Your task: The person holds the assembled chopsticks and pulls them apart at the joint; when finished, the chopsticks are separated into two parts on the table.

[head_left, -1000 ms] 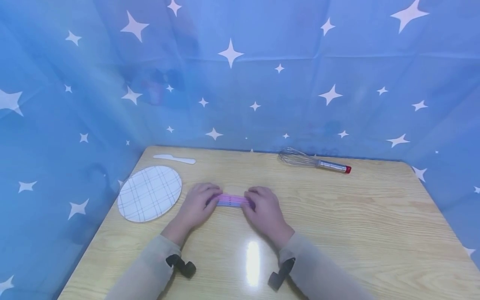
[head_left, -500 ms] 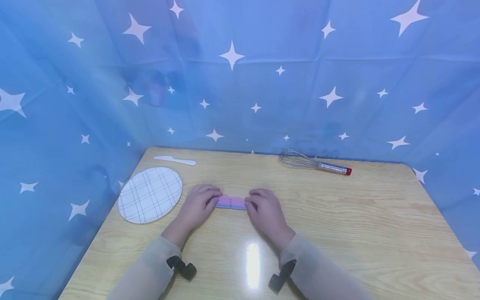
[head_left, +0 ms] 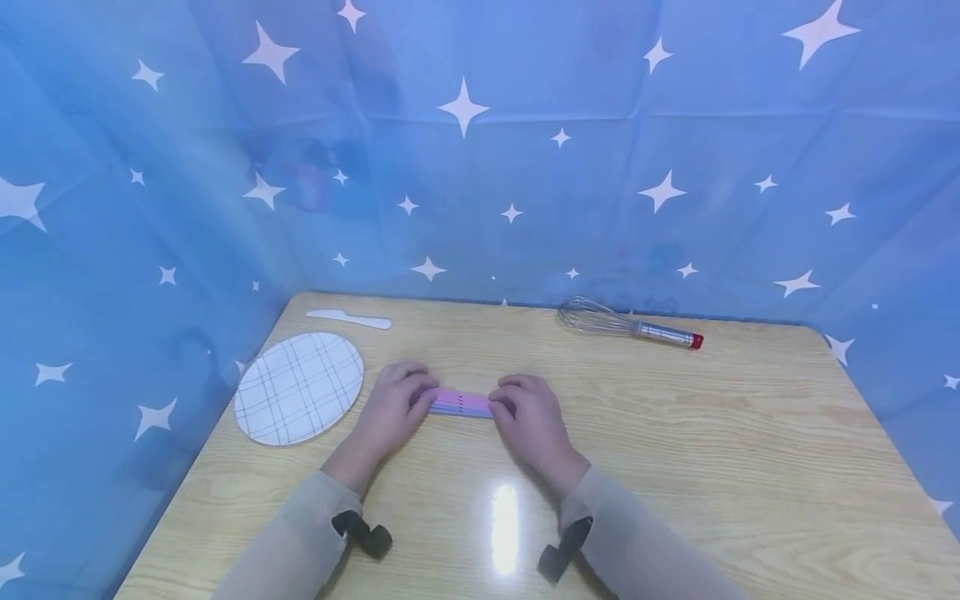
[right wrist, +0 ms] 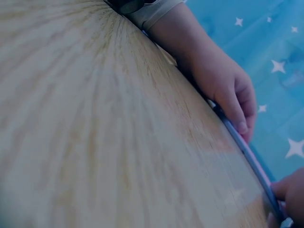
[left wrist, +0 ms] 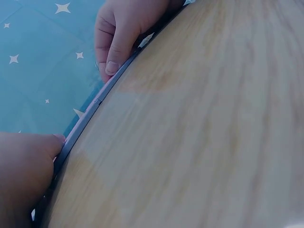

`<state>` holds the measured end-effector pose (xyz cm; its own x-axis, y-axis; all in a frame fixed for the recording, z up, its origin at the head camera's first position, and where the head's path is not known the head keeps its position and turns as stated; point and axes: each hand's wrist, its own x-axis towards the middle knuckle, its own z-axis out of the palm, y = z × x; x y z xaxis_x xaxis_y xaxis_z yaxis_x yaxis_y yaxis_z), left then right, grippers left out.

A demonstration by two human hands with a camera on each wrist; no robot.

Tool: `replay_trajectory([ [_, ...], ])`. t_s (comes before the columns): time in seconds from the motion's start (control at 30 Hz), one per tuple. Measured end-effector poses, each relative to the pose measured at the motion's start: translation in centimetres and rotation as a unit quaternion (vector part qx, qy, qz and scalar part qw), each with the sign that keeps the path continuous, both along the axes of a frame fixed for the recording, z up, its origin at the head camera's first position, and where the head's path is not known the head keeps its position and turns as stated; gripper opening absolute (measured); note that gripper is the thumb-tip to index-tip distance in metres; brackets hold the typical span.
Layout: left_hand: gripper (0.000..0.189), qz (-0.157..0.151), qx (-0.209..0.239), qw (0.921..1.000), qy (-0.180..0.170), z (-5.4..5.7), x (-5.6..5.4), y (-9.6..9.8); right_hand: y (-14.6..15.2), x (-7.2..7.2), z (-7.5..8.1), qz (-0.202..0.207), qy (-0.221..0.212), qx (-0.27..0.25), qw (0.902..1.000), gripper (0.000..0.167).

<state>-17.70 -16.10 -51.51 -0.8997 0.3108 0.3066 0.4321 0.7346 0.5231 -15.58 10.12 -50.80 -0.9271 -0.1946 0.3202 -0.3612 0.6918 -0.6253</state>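
Got pink/blue strips (head_left: 461,403) pinched at both ends by L hand (head_left: 396,407) & R hand (head_left: 531,418), down on tbl (head_left: 720,467). Also got plaid plate (head_left: 300,389) nr L hand, white knife (head_left: 350,318) behind it, whisk (head_left: 643,329) w/ red tip (head_left: 697,342) back R.

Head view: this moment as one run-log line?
left hand: holds left end, slim pink-and-blue sticks | right hand: holds right end | untouched: white plaid round plate, white knife, silver wire whisk
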Motion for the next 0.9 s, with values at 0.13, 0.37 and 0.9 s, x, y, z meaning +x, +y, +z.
replay_trajectory([
  [0.13, 0.02, 0.001, -0.007, 1.0, -0.003, -0.02, -0.06, 0.07, 0.01, 0.0, 0.11, 0.002, 0.001, -0.005, 1.0, 0.007],
  [0.37, 0.017, 0.002, -0.009, 0.9999, -0.007, 0.02, -0.11, 0.15, 0.02, -0.09, 0.19, -0.003, -0.015, -0.009, 0.9998, 0.006],
  [0.9, 0.007, -0.005, -0.01, 0.9999, 0.004, -0.06, -0.19, 0.1, -0.2, -0.12, 0.39, -0.007, -0.023, 0.021, 0.9995, 0.006],
])
